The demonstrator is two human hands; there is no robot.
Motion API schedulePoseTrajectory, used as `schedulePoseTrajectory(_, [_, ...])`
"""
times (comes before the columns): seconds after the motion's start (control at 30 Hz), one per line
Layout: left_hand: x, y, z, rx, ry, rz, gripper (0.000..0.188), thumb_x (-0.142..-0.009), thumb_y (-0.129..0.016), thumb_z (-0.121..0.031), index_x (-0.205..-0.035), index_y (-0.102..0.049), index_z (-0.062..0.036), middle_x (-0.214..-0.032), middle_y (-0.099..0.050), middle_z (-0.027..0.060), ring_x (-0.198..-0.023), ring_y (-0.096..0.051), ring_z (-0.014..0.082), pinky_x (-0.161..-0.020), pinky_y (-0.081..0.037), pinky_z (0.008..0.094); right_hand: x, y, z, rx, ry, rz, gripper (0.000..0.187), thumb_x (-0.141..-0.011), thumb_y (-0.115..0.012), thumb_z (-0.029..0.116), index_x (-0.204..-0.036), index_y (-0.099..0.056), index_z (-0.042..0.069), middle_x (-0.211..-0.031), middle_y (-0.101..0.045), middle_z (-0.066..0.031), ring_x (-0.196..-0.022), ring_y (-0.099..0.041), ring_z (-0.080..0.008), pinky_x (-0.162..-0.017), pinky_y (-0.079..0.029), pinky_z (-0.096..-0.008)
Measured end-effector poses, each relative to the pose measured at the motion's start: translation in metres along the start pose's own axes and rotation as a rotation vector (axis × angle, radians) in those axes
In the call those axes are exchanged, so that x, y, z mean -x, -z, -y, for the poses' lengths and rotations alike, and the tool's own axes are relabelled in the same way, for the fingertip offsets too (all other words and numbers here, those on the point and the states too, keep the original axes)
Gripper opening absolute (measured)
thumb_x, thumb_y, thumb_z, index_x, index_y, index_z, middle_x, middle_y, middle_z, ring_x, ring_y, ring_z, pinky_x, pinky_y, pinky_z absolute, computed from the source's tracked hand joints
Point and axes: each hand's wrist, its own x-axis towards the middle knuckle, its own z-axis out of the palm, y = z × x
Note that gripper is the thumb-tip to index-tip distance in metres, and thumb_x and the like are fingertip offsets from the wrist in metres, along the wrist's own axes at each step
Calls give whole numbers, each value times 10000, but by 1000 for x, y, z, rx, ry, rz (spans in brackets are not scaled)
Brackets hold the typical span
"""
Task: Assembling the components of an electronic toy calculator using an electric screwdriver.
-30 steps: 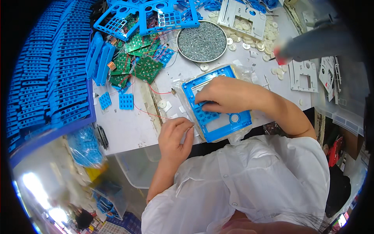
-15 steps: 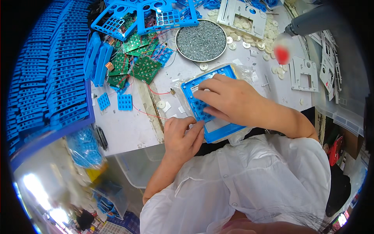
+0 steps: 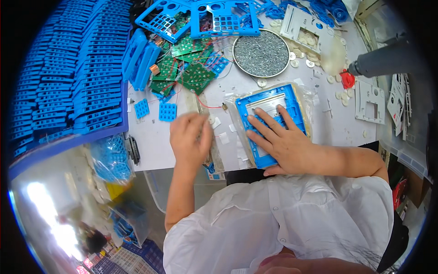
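Observation:
A blue plastic housing (image 3: 256, 157) lies face down on a plastic-wrapped pad (image 3: 309, 119) near the table's front edge. My right hand (image 3: 283, 142) rests across it, fingers spread, covering much of its middle and near part. Off to the left, my left hand (image 3: 191, 137) is raised over the table, apart from the housing and smeared by motion; whether it holds anything is hidden. Nearest to it are a blue button pad (image 3: 167, 112) with small square keys and a second pad (image 3: 142, 108). Green circuit boards (image 3: 197, 78) with thin wires are piled beyond.
A round tray of small metal screws (image 3: 261, 52) stands behind the housing. Blue housings fill a bin (image 3: 68, 162) at left; more blue frames (image 3: 223, 20) lie at the back. On the right are white panels (image 3: 369, 101), round white discs (image 3: 344, 98) and a dark grey tool arm (image 3: 378, 61).
My left hand has left the housing's edge and moved left and up. My right hand has flattened onto the housing with fingers spread. The whole view has shifted slightly.

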Motion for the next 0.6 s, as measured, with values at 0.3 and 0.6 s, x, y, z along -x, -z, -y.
schedulePoseTrajectory(0.3, [-79,-34,34,-510,-17,-4,661,-739,-847,-355,-1269,-616,-35,-1265,-581,128,-1182,-523,306,-1026,-349,501,3,14,-3,-124,55,-105,993,-792,-736,628,-1521,-415,37,-1633,-285,-256,-1526,-173,-510,-1166,-197,-707])
schedulePoseTrajectory(0.6, [-91,8,52,304,366,61,581,-846,-720,-299,-1336,-569,-25,-1176,-660,154,-1094,-604,302,-955,-457,474,14,50,-13,-313,124,-374,745,-821,-799,379,-1441,-534,64,-1549,-423,-204,-1419,-363,-465,-1127,-382,-551])
